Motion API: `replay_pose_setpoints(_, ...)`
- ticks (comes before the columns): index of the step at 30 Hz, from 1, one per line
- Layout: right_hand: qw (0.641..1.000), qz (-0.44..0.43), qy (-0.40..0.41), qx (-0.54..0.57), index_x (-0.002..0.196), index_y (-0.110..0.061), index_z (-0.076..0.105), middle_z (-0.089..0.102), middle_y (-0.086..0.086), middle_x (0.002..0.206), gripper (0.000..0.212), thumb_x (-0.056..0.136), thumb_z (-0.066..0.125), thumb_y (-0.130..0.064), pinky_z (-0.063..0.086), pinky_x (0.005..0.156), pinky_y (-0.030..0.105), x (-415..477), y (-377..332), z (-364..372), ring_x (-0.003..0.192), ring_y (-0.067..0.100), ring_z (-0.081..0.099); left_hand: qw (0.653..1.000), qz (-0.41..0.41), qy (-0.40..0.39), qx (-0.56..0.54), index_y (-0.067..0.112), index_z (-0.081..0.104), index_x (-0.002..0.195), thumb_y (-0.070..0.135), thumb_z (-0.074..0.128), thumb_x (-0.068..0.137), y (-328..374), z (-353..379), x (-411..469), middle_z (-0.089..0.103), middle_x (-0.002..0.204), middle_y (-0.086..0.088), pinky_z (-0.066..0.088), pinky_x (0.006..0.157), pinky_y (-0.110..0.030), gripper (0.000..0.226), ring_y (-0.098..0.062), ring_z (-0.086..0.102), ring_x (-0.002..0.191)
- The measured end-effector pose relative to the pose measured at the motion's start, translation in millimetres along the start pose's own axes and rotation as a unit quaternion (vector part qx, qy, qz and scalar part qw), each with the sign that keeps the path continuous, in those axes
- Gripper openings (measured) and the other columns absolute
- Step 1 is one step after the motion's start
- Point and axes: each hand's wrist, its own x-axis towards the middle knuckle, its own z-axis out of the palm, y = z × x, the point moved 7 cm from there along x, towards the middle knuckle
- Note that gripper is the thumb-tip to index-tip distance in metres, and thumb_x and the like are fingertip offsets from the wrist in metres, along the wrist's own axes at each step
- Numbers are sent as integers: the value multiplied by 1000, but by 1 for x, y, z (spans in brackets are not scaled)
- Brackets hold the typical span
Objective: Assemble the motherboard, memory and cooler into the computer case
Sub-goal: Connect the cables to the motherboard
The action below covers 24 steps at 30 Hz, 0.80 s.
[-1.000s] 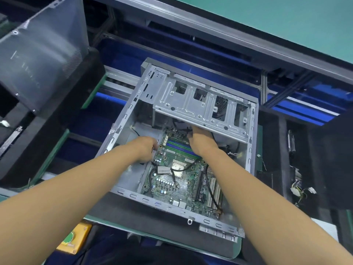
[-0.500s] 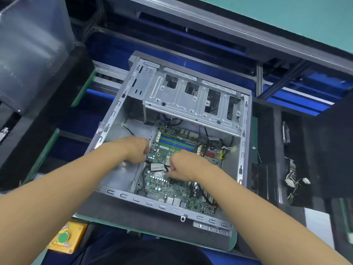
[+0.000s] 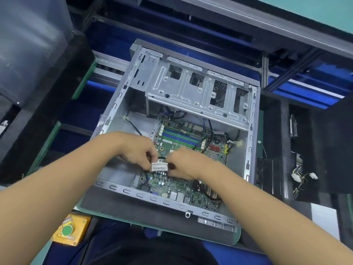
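An open computer case lies on its side on a dark mat. The motherboard sits flat inside it, below a metal drive cage. Over the board, the left hand and right hand pinch a small white tag from either end. A yellow box with a green button sits near the left forearm.

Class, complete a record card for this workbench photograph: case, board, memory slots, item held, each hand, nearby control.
case: open grey metal computer case, open side up
board: green motherboard, inside the case
memory slots: blue and green strips, beyond the hands
item held: small white tag, above the board
left hand: pinches the tag's left end
right hand: pinches its right end
nearby control: yellow box with green button, near left of the case
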Motion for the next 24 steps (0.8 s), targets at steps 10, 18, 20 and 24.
replay_pose_setpoints(10, 990, -48, -47, 124, 107, -15, 71, 77, -6, 85, 13, 99, 65, -24, 37, 53, 4, 11, -19, 19, 70, 4, 68, 994, -62, -9, 90, 28, 60, 67, 20, 66, 85, -20, 5, 11, 57, 65, 11, 39, 59, -25, 20, -7, 48, 62)
replay_pose_setpoints(18, 993, -61, 13, 104, 109, -17, 72, 67, -5, 84, 17, 96, 67, -27, 39, 66, 27, 14, -21, 31, 80, 15, 58, 993, -87, -4, 81, 31, 67, 72, 12, 67, 81, -19, 7, 12, 61, 67, 15, 52, 74, -33, 21, -9, 55, 70)
replay_pose_setpoints(20, 991, -55, 20, 120, 107, -15, 72, 69, -1, 88, 17, 95, 68, -27, 48, 70, 29, 13, -19, 32, 82, 17, 62, 994, -91, -1, 65, 31, 65, 68, 11, 66, 82, -21, 7, 12, 61, 65, 15, 53, 74, -34, 24, -9, 55, 68)
replay_pose_setpoints(24, 988, -49, 56, 133, 97, -17, 71, 63, -6, 78, 9, 92, 70, -25, 36, 56, 6, 12, -17, 35, 73, 14, 58, 995, -100, 5, 0, 26, 68, 71, 6, 62, 84, -26, 12, 13, 70, 74, 2, 49, 66, -34, 24, -17, 60, 70)
